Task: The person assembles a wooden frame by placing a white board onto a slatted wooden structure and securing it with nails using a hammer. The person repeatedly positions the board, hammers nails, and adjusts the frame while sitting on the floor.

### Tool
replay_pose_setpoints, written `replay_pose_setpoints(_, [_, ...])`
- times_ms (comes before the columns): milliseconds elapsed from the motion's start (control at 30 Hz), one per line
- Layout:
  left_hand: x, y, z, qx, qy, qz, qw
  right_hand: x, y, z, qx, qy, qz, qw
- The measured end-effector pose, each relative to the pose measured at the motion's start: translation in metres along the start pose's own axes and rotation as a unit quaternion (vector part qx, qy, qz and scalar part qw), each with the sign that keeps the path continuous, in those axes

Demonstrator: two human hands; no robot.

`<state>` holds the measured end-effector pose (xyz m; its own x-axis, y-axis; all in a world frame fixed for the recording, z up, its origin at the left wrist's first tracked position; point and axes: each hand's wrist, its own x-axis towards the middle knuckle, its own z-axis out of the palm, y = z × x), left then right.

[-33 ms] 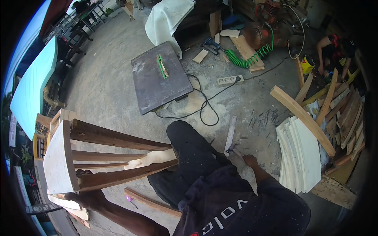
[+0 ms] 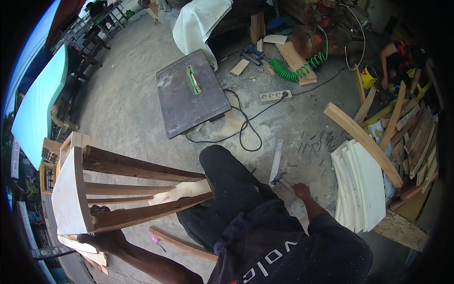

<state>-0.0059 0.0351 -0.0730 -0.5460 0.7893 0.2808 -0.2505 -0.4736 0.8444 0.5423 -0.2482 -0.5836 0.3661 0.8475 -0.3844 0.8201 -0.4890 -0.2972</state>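
Left hand (image 2: 108,240) gripping frame (image 2: 72,191), right hand (image 2: 301,191) holding hammer (image 2: 278,179)

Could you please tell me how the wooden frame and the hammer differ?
The wooden frame is far larger than the hammer. The frame has several long brown rails and a pale end panel; the hammer is slim-handled and dark-headed. The left hand grips the frame, the right hand the hammer. Both are hand-held.

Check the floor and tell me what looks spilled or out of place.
Dark, nail-like pieces lie strewn loose on the concrete beyond the right hand and its hammer, as if spilled. The black cable looks untidy too, looping over itself between the dark tabletop and the power strip.
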Motion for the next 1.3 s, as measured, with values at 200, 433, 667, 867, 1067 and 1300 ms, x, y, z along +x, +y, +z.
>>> replay_pose_setpoints(200, [0.002,-0.004,-0.004,0.039,-0.087,0.011,0.995,0.094,-0.025,-0.07,0.139,0.151,0.192,0.96])
replay_pose_setpoints(433, [-0.074,-0.024,0.047,0.357,0.132,0.311,0.871,0.165,-0.028,-0.073,0.038,0.169,0.202,0.964])
replay_pose_setpoints(667, [-0.186,-0.063,0.086,0.337,-0.185,0.194,0.903,0.165,-0.091,-0.111,0.067,0.152,0.115,0.979])
replay_pose_setpoints(867, [-0.198,-0.101,0.109,0.278,-0.359,-0.172,0.874,0.05,-0.294,-0.259,0.627,-0.058,-0.192,0.752])
replay_pose_setpoints(1067, [-0.189,-0.102,0.095,0.199,-0.324,-0.231,0.896,-0.013,-0.364,-0.295,0.696,-0.202,-0.291,0.625])
replay_pose_setpoints(1300, [-0.101,0.059,0.097,0.279,-0.175,0.219,0.919,0.069,-0.206,-0.163,0.158,-0.011,-0.021,0.987])
